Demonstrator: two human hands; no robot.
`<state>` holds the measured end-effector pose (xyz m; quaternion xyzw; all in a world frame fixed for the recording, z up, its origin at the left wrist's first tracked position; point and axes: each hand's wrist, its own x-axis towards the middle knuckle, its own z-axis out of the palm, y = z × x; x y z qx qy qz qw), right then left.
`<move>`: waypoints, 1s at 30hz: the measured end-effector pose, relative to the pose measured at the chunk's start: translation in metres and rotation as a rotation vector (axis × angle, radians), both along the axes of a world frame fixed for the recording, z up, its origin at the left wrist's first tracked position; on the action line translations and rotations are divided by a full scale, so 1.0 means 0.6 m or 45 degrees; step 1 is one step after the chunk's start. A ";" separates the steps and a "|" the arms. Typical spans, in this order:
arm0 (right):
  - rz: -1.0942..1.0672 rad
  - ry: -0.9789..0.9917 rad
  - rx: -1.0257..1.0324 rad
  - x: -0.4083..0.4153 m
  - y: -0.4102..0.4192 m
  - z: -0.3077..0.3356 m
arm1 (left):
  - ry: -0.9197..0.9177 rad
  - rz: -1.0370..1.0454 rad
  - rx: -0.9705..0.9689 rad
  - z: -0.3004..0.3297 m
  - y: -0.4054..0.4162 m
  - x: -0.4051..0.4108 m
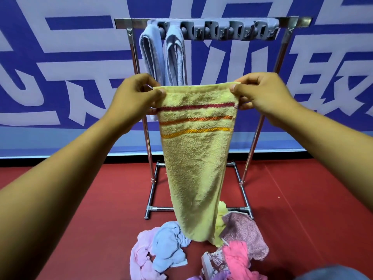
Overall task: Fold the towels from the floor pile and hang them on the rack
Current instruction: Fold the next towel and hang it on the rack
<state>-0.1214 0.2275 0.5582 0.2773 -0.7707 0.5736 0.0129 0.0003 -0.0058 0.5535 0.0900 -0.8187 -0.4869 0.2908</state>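
Observation:
A yellow towel (196, 158) with three red and orange stripes hangs lengthwise in front of me, its lower end near the floor pile. My left hand (135, 96) pinches its top left corner and my right hand (260, 93) pinches its top right corner. Behind it stands a metal rack (294, 21) with a grey clip bar (232, 30). Two folded grey-blue towels (163, 57) hang from the bar's left end. The floor pile (201, 249) of pink, blue, mauve and patterned towels lies below.
The rack's base frame (161, 209) sits on the red floor (80, 219) just beyond the pile. A blue and white printed wall (60, 57) stands right behind the rack. Several clips on the bar's right part hold nothing.

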 end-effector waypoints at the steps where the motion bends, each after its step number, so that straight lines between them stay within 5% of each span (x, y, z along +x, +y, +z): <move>1: -0.016 -0.011 -0.005 0.000 -0.002 -0.002 | -0.004 0.011 0.016 -0.001 0.002 0.000; 16: -0.252 -0.134 0.005 0.012 -0.047 -0.029 | -0.098 -0.147 0.526 -0.007 0.082 -0.016; 26: -0.164 0.077 0.051 0.031 -0.058 -0.032 | -0.318 -0.279 0.337 -0.008 0.104 -0.017; 30: -0.159 0.025 -0.032 0.023 -0.043 -0.025 | -0.545 -0.189 0.035 -0.004 0.099 -0.007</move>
